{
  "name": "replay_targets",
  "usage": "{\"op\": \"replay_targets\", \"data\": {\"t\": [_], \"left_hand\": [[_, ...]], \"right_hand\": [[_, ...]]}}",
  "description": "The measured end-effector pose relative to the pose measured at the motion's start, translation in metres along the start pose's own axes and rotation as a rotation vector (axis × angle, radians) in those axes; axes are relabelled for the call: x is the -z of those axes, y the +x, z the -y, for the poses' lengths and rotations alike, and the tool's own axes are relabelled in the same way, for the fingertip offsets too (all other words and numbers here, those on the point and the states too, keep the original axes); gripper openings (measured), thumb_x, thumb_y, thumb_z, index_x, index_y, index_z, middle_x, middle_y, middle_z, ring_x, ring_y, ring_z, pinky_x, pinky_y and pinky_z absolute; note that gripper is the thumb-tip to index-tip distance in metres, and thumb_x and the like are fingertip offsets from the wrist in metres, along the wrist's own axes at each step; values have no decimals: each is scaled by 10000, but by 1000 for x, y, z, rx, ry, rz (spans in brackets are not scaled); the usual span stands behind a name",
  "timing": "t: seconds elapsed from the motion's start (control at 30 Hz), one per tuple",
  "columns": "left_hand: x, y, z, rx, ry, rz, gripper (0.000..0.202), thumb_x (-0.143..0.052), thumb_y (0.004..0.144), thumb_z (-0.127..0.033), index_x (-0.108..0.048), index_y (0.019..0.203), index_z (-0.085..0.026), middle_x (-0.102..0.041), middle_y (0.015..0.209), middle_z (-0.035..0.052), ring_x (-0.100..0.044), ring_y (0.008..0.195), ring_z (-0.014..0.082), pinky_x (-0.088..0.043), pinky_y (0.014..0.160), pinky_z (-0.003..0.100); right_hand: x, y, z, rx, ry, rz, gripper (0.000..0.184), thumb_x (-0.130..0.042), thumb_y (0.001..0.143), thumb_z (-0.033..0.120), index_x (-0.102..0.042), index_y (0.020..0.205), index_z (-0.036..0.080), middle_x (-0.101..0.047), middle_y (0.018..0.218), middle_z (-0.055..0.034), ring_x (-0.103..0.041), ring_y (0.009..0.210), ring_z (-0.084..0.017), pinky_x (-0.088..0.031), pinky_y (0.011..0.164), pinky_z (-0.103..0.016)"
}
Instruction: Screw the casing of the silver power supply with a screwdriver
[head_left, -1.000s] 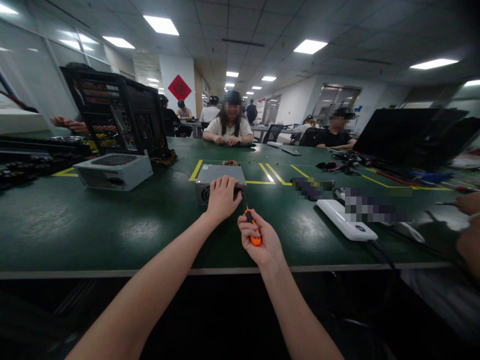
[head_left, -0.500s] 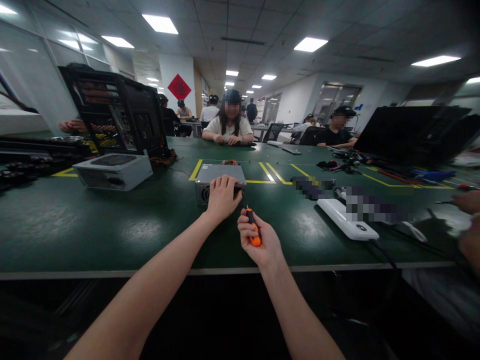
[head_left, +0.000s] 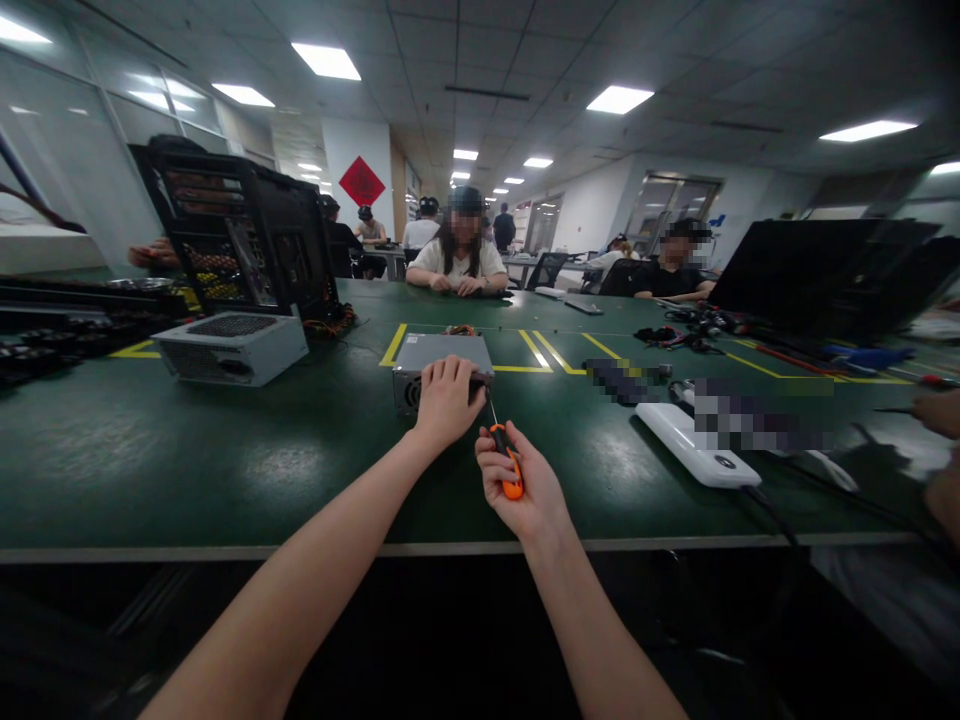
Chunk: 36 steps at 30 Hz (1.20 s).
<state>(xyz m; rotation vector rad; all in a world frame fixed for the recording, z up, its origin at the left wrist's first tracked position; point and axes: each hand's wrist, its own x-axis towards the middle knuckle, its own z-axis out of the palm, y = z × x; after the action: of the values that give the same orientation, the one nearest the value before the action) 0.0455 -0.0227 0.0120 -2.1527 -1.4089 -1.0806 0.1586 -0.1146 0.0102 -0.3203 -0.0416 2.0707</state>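
Note:
A grey computer power supply (head_left: 442,351) rests on the green table in front of me, its fan grille facing me. My left hand (head_left: 448,402) grips its front right part, fingers over the upper edge, covering much of that side. In my right hand (head_left: 529,490), closed round the handle, is an orange and black screwdriver (head_left: 513,484). Its thin shaft points up and away, with the tip at the right front corner of the power supply. Whether the tip sits on a screw I cannot tell.
To the left are a second power supply (head_left: 234,350) and an open black computer case (head_left: 255,235). A white power bank (head_left: 697,445) with a cable lies to the right. Another person's hand (head_left: 937,408) is at the far right, and a person (head_left: 459,245) sits opposite.
The screwdriver's shaft shows longer now, its tip up at the power supply's right corner. My left hand stays on the power supply. The whole view has shifted slightly down.

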Motion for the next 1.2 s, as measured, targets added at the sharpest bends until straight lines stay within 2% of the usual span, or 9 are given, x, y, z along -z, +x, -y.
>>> {"op": "replay_targets", "data": {"t": [0.1,0.27,0.43,0.6,0.73,0.83,1.03,1.2], "left_hand": [[0,0,0,-3,4,-7,241,-495,791,-301,-489,1009,-197,-520,991,73,-447,975,241,-314,883,376],[0,0,-1,6,1,1,230,-481,797,-295,-493,1006,-199,-520,993,77,-450,975,241,-313,884,382],[0,0,-1,9,-11,-4,230,-482,796,-295,-494,1002,-194,-519,987,77,-449,968,240,-317,876,380],[-1,1,-1,18,-9,-8,218,-476,800,-296,-495,994,-198,-513,978,78,-444,974,242,-314,875,379],[-2,1,-1,21,-7,7,223,-474,799,-292,-490,1004,-206,-511,992,80,-444,981,246,-307,883,389],[-2,1,-1,24,-11,4,229,-484,793,-290,-487,1007,-208,-511,998,80,-445,979,247,-309,881,390],[-3,1,-1,20,-13,-2,215,-484,795,-303,-494,986,-206,-513,983,75,-445,966,247,-315,868,383],[-2,1,-1,17,-11,-10,226,-489,792,-305,-490,994,-204,-511,993,73,-443,968,243,-310,873,382]], "right_hand": [[-2,-1,0,2,27,-12,185,-351,912,279,-429,847,125,-428,668,35,-354,401,19,-313,305,-47],[-4,-1,-1,5,-17,13,249,-264,931,264,-461,943,113,-418,635,37,-367,401,-1,-333,312,-66],[-3,-1,-1,10,33,-32,193,-346,911,299,-430,870,131,-420,667,39,-355,391,8,-316,285,-63],[-2,-1,0,37,25,-9,216,-260,928,225,-446,879,126,-392,650,44,-362,396,10,-335,311,-56],[-3,0,1,15,60,-19,215,-330,912,300,-432,882,113,-414,679,31,-375,402,11,-331,301,-61],[-3,-1,2,7,68,-32,176,-353,907,282,-422,858,128,-423,682,32,-381,403,10,-341,305,-56],[0,1,2,-15,21,13,232,-281,925,279,-451,948,123,-423,668,37,-377,408,1,-351,309,-63],[-3,1,0,-3,43,-28,174,-342,915,277,-419,850,135,-424,682,37,-361,401,21,-322,301,-46]]}}
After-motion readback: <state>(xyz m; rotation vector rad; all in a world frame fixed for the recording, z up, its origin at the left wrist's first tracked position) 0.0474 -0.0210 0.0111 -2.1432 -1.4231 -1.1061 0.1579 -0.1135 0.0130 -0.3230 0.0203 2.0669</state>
